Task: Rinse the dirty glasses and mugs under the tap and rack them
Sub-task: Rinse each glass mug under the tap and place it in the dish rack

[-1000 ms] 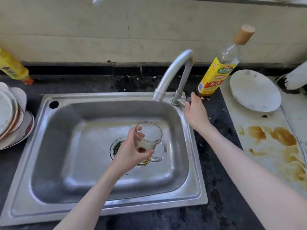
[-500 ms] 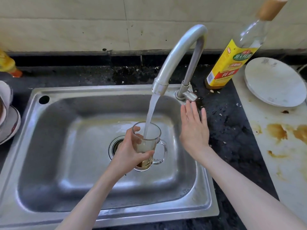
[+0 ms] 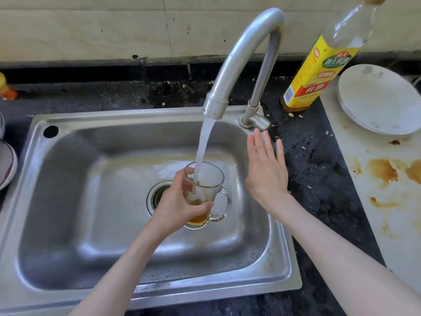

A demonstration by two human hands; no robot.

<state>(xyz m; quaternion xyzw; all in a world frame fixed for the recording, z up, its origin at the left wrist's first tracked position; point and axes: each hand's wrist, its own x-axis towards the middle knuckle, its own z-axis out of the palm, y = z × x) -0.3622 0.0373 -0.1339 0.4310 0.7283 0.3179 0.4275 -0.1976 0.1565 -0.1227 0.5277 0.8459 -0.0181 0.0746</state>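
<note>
My left hand grips a clear glass mug with a handle, upright over the steel sink. Water streams from the curved tap straight into the mug. Brown liquid swirls in its bottom. My right hand hovers flat with straight fingers just below the tap handle, not touching it, and holds nothing.
A yellow-labelled bottle stands behind the tap on the dark counter. A white plate lies on a stained white board at right. Stacked dishes show at the left edge. The sink drain lies under the mug.
My right hand turned the tap handle and drew back from it. Water started running into the mug, which my left hand keeps under the stream.
</note>
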